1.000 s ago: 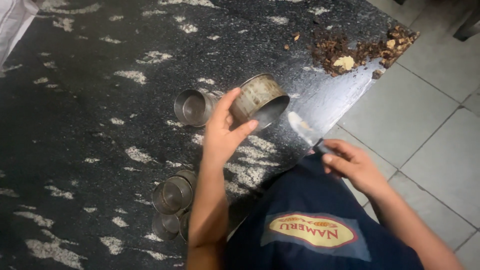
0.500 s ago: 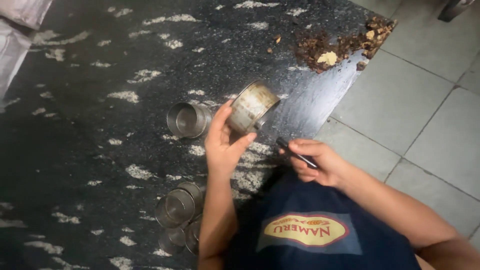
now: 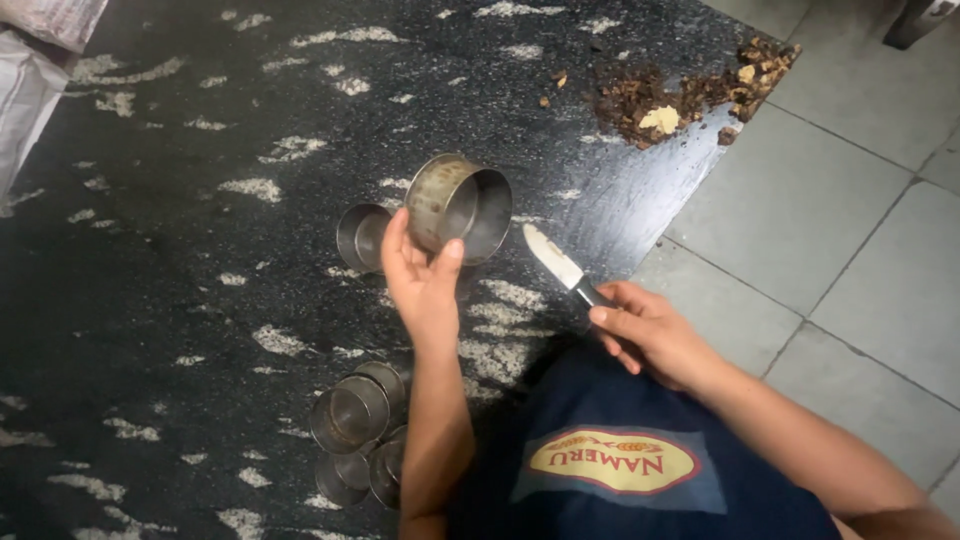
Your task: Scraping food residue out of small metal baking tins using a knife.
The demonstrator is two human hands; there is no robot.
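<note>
Knife (image 3: 556, 262) now nearer metal ring (image 3: 459, 206)

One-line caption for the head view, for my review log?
Left hand holds a round metal tin over a dark speckled counter; right hand grips a knife.

Left hand (image 3: 422, 285) grips metal ring (image 3: 458, 207) above dark counter (image 3: 180, 250); right hand (image 3: 655, 335) holds knife (image 3: 562, 268).

A worn round metal tin (image 3: 458, 207), tilted on its side, open end facing a pale-smeared knife (image 3: 556, 263).
</note>
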